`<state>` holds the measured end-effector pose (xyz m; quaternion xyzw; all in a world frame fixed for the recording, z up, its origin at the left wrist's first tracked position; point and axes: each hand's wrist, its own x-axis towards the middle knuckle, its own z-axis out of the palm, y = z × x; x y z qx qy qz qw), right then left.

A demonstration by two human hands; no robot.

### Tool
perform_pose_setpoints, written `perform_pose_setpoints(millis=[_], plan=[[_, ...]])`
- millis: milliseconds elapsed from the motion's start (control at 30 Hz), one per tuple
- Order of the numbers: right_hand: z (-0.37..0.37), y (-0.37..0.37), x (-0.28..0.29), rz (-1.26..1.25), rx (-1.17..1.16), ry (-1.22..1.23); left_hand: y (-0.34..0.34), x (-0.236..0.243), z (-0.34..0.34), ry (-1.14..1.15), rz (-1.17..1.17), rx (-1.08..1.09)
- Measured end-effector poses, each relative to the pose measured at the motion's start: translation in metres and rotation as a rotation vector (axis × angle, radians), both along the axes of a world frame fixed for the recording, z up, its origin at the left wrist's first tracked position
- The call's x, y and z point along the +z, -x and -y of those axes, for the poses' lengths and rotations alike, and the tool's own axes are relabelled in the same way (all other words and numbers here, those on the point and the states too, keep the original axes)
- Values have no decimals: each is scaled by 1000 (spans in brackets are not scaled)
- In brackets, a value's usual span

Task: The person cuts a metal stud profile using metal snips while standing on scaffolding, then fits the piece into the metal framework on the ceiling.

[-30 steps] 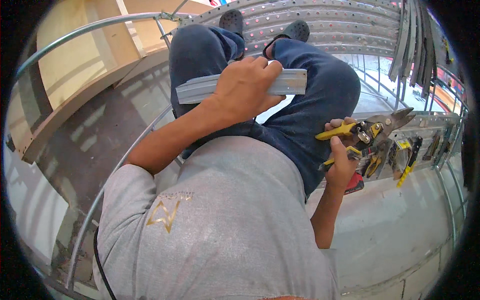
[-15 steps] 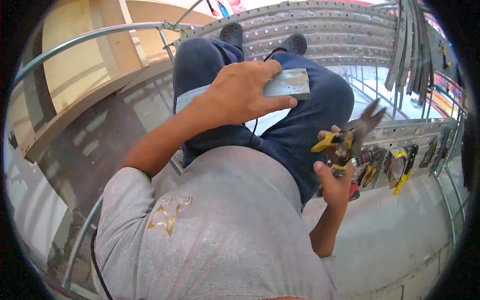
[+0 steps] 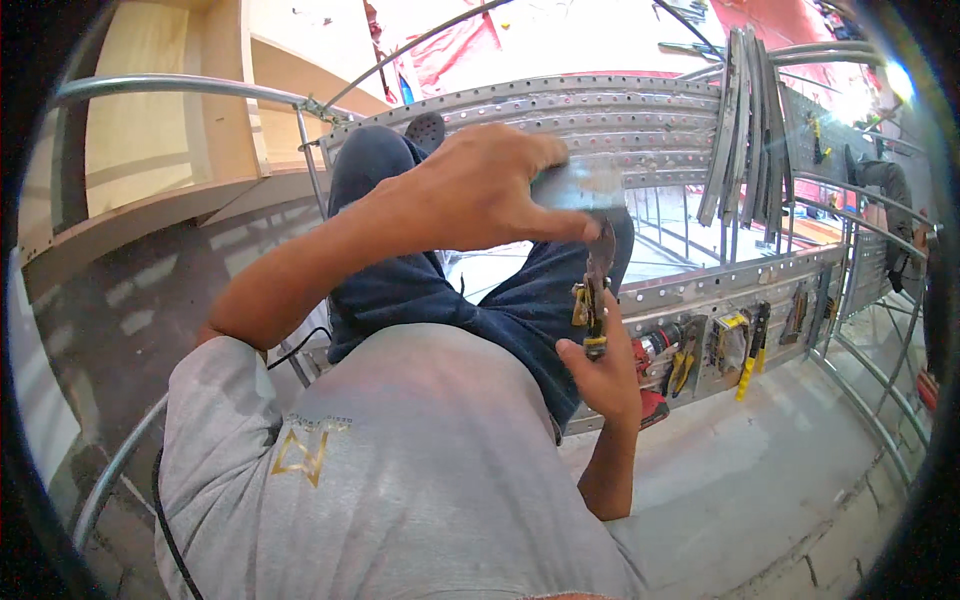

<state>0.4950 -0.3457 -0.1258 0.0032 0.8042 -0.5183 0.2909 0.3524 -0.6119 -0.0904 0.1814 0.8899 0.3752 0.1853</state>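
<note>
My left hand [image 3: 470, 195] grips a short grey metal channel piece [image 3: 588, 182] held above my bent legs in dark trousers, its end slightly blurred. My right hand [image 3: 607, 375] is closed on the handles of tin snips [image 3: 600, 280] with yellow grips, partly hidden by my fingers. The snips stand upright, blades against or just beneath the channel's right end, close to my left thumb. I cannot tell whether the blades bite the metal.
Perforated metal planks [image 3: 470, 100] and tube railings surround me. Long metal strips [image 3: 740, 130] hang at upper right. A red drill [image 3: 652, 345] and several yellow-handled tools [image 3: 755, 350] line the right plank. Plywood shelving [image 3: 140, 140] stands upper left. Another person's legs [image 3: 880, 190] show far right.
My left hand and the channel have risen in the picture. The snips have turned upright and moved left to the channel's end. The view has tilted up, revealing more background.
</note>
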Motion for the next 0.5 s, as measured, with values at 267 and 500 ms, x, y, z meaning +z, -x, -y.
perform_pose_setpoints(millis=[267,500], plan=[[2,-6,-5,24,-16,-73,-15,-10,-10,47,-202,54],[7,-6,-5,5,-18,-100,-14,-14,-7,28,-159,28]])
